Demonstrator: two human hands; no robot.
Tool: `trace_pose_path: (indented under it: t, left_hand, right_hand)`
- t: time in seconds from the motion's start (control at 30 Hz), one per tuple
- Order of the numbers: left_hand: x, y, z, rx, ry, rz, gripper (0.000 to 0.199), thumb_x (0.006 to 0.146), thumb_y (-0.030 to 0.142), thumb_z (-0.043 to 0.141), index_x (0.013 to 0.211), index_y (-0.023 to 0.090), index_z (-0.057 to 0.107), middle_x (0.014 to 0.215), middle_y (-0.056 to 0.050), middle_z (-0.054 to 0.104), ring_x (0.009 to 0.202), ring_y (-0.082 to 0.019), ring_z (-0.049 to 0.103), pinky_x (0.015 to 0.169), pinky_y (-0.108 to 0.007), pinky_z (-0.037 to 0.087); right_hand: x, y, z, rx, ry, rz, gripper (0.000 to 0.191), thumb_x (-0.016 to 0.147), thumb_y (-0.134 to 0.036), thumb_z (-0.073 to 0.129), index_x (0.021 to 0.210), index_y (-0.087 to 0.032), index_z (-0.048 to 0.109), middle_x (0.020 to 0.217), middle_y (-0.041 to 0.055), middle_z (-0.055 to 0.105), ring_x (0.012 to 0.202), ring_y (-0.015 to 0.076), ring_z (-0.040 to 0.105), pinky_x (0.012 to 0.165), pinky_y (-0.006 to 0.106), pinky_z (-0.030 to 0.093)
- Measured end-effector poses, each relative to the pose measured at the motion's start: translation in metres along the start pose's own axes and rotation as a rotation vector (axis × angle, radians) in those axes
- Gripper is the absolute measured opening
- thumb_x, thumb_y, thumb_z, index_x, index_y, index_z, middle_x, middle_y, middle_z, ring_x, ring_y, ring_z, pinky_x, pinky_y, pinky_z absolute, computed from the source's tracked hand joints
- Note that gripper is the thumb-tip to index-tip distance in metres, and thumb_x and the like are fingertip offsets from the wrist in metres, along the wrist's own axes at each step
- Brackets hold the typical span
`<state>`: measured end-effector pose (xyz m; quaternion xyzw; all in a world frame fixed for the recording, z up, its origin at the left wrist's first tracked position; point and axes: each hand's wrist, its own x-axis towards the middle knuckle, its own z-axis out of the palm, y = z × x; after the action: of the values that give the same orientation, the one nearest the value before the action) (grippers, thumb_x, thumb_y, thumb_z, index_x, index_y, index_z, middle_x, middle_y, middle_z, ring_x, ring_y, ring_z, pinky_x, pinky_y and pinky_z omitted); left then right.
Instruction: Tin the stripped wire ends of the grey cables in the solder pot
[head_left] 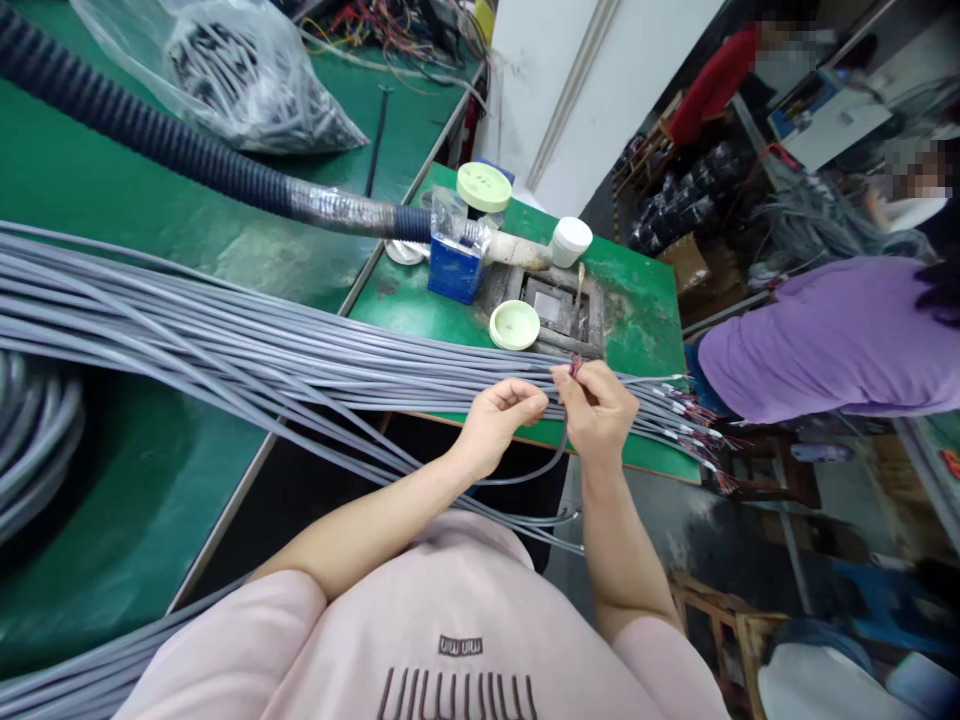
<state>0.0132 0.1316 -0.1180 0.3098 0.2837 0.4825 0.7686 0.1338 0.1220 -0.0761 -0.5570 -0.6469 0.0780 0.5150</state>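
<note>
My right hand (602,412) is closed round the end of a grey cable (561,455). The cable's thin dark red wires (575,365) stick up between thumb and fingers, and below the hand it curves down and left. Just left of it my left hand (501,418) is closed in a pinch; anything between its fingertips is too small to tell. Under and behind both hands runs a thick bundle of grey cables (420,365) from the left. On the right the bundle's stripped ends (694,420) show red, white and dark wires.
Beyond the bundle are a blue box (455,268), a ribbed hose (225,170), an open pale green lid (514,325), a white jar (571,242) and a square metal fixture (555,305). A bag of cable pieces (247,80) lies upper left. A person in purple (832,340) is at right.
</note>
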Motion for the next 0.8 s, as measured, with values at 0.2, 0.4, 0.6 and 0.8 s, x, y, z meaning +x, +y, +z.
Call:
trace_pose_path:
  t: [0.2,0.4,0.6,0.8]
  left_hand:
    - [0.016,0.024,-0.038,0.858,0.002,0.555,0.009,0.080,0.025,0.064,0.075,0.018,0.065,0.070,0.000,0.064,0.069,-0.013,0.053,0.069,-0.028,0.041]
    - [0.025,0.014,-0.059,1.289,0.002,0.819,0.013,0.089,0.024,0.053,0.081,0.019,0.063,0.075,-0.002,0.065,0.074,-0.016,0.053,0.069,-0.031,0.037]
    - [0.026,0.004,-0.062,1.501,-0.026,0.918,0.014,0.090,0.025,0.051,0.083,0.020,0.062,0.074,-0.001,0.063,0.076,-0.017,0.051,0.068,-0.034,0.030]
    - [0.026,0.006,-0.063,1.487,-0.034,0.929,0.014,0.091,0.025,0.051,0.084,0.020,0.061,0.074,0.000,0.063,0.075,-0.016,0.050,0.067,-0.034,0.030]
  right_hand:
    - [0.060,0.029,0.011,-0.223,-0.229,-0.011,0.024,0.080,-0.024,0.061,0.058,-0.017,0.060,0.058,-0.0028,0.049,0.056,0.0108,0.045,0.055,0.026,0.034]
    - [0.094,0.057,0.041,-0.505,-0.546,0.006,0.023,0.078,-0.024,0.060,0.056,-0.015,0.062,0.060,-0.0005,0.052,0.059,0.0124,0.048,0.058,0.027,0.031]
    - [0.101,0.056,0.058,-0.735,-0.730,-0.011,0.025,0.083,-0.030,0.056,0.070,-0.015,0.071,0.075,0.0047,0.067,0.070,0.0161,0.055,0.061,0.028,0.032]
    - [0.103,0.054,0.065,-0.868,-0.808,0.005,0.027,0.085,-0.033,0.053,0.077,-0.018,0.073,0.086,0.0064,0.072,0.076,0.0191,0.060,0.060,0.030,0.030]
